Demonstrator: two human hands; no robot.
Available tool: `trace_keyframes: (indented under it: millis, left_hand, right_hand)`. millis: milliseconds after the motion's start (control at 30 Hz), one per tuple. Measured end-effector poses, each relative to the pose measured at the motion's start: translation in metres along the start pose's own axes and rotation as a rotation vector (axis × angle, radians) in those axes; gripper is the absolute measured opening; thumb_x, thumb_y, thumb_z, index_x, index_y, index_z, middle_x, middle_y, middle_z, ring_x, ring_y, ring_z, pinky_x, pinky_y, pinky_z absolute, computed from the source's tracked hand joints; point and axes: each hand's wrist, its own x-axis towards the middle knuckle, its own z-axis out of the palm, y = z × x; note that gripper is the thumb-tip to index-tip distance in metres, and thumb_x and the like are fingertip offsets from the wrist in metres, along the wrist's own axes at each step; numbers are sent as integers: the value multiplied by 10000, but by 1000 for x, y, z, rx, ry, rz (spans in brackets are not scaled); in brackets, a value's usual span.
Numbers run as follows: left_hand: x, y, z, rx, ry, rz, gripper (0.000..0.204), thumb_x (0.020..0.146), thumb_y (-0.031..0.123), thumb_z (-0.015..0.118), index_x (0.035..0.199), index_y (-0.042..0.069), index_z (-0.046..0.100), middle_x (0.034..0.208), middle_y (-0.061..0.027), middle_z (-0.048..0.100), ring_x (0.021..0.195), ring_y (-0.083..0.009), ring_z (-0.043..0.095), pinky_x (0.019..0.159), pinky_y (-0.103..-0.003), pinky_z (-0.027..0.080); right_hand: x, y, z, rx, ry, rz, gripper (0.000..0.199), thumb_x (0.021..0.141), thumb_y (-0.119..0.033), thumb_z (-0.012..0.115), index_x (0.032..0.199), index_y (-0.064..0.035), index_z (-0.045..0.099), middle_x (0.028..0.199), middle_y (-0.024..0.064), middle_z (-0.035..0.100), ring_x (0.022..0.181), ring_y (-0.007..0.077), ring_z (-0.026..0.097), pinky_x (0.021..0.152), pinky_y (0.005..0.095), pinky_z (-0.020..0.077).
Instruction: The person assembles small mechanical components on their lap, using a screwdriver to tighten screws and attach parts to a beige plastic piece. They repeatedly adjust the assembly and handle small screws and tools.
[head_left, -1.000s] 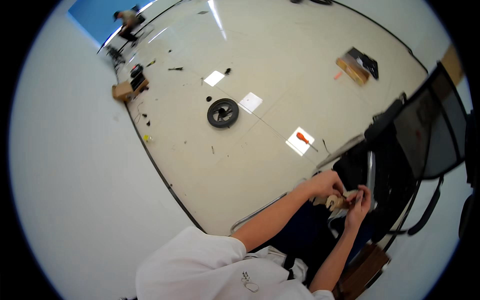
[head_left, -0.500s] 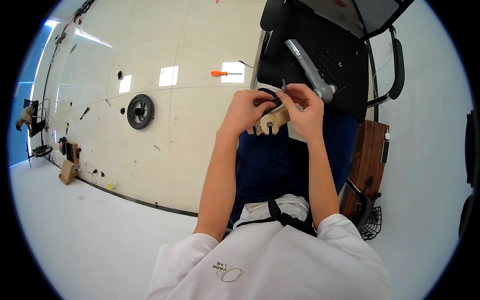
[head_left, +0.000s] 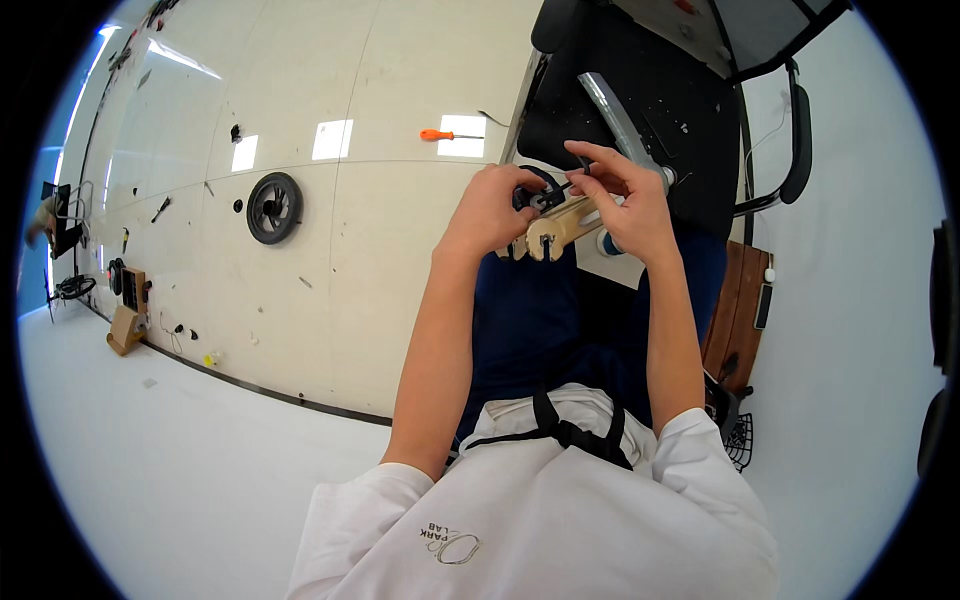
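Note:
A beige fork-shaped part with slotted ends rests over my lap, its slots toward me. My left hand is closed on a small black clamp-like part beside the fork, thumb and fingers on either side of it. In my right hand, a thin dark bent rod that looks like a hex key is pinched between thumb and fingers, its long end pointing to the black part. Whether its tip sits in the part is too small to tell. A grey metal tube extends over the black chair seat ahead.
On the tiled floor to the left are a black wheel, an orange-handled screwdriver and several small parts. A cardboard box stands far left. A brown wooden box and the chair's armrest are on the right.
My right hand has moved slightly right and turned, its fingers lifting with the bent rod. The black part in my left hand shows more clearly. The view has shifted a little.

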Motion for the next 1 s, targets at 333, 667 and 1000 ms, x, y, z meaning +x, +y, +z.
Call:
trace_keyframes:
  millis: [333,667,1000]
  left_hand:
    - [-1,-3,2,55,41,12,307,753,46,760,1060,57,761,939,-139,732,779,-261,638,769,-369,537]
    - [-1,5,1,54,-1,-50,266,784,-2,669,1029,61,753,976,-147,730,873,-324,686,822,-402,549]
    - [0,5,1,70,17,-73,306,759,-53,685,1038,54,751,970,-128,746,887,-301,701,804,-396,550]
  right_hand:
    - [1,3,0,61,7,29,337,907,33,652,1237,-32,623,904,119,744,896,200,756,810,289,590]
    - [-21,33,-3,233,129,79,286,924,20,659,1197,-17,582,918,112,746,906,194,754,791,251,582]
    - [-2,-6,-2,-69,-3,38,324,846,-115,788,1104,-1,627,852,124,750,825,198,762,756,285,590]
